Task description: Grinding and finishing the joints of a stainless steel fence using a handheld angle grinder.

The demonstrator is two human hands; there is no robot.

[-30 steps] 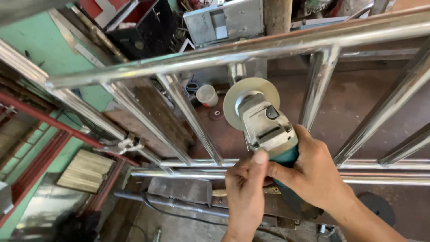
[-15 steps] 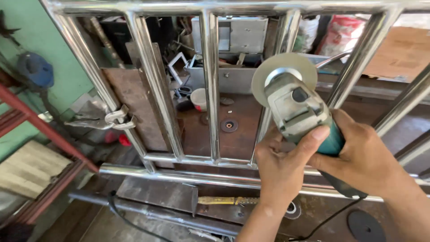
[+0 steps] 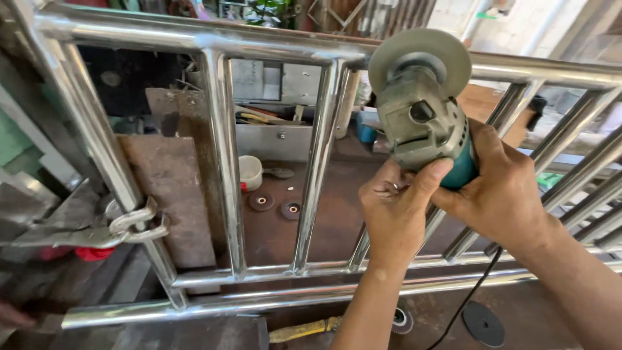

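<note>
Both hands, left hand [image 3: 396, 209] and right hand [image 3: 504, 188], fingers wrapped around the angle grinder [image 3: 421, 113], disc near the steel railing [image 3: 220, 48]; a tilted disc could gouge it

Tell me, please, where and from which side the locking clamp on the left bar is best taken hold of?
Grip the clamp by its long handles, coming from the left. They stick out leftward, clear of the railing, while its curved jaws wrap the bar, leaving little room there. Both hands are on the grinder.

Open gaps between the steel railing [image 3: 223, 162] bars, locking clamp [image 3: 133, 227] at left, angle grinder [image 3: 421, 110] against the top rail.
</note>
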